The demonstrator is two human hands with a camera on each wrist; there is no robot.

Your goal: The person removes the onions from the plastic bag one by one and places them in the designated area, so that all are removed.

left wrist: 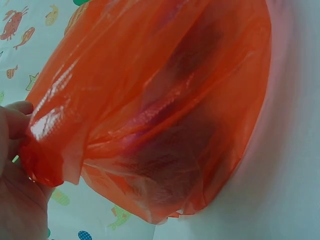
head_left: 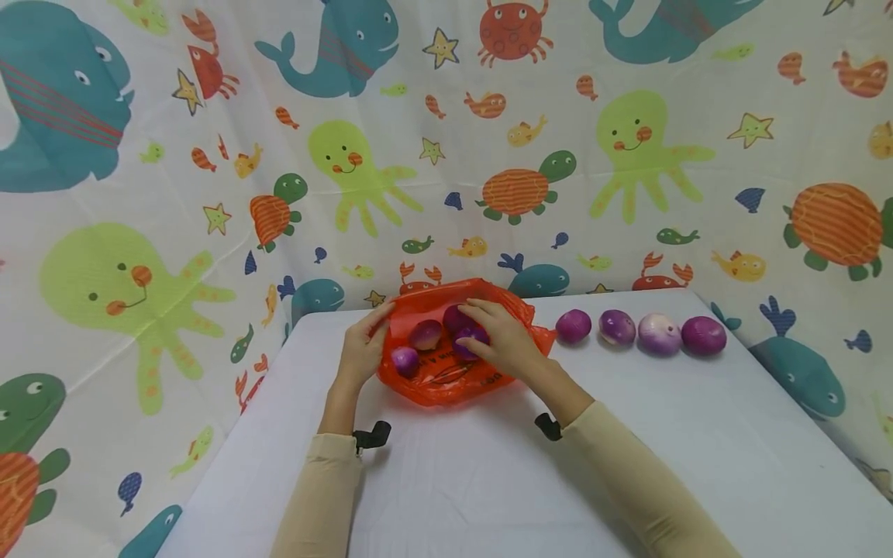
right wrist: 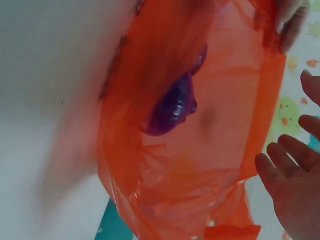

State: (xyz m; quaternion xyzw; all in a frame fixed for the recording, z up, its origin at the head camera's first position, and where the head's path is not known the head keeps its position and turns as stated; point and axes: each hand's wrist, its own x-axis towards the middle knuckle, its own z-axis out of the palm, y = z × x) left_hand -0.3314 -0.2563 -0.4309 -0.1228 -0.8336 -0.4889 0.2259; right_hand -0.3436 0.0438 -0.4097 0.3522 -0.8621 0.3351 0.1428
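Note:
An orange-red plastic bag (head_left: pixel 446 391) lies with its mouth spread, showing several purple onions inside, one (head_left: pixel 405 361) near its left edge and another (head_left: pixel 425 335) behind that. My left hand (head_left: pixel 363 345) pinches the bag's left rim; in the left wrist view, bunched plastic sits between thumb and fingers (left wrist: pixel 17 120). In the head view my right hand (head_left: pixel 505 337) reaches over the bag's right side, its fingers overlapping onions there. The right wrist view shows that hand (right wrist: pixel 295 175) with fingers spread and nothing in them, beside the bag's rim. A purple onion (right wrist: pixel 172 107) shows inside the bag there.
Right of the bag, several onions stand in a row on the white table (head_left: pixel 460 480): a purple one (head_left: pixel 574 327) nearest the bag, a paler one (head_left: pixel 659 335) further along. A sea-animal patterned curtain (head_left: pixel 432 209) hangs behind and left of the table.

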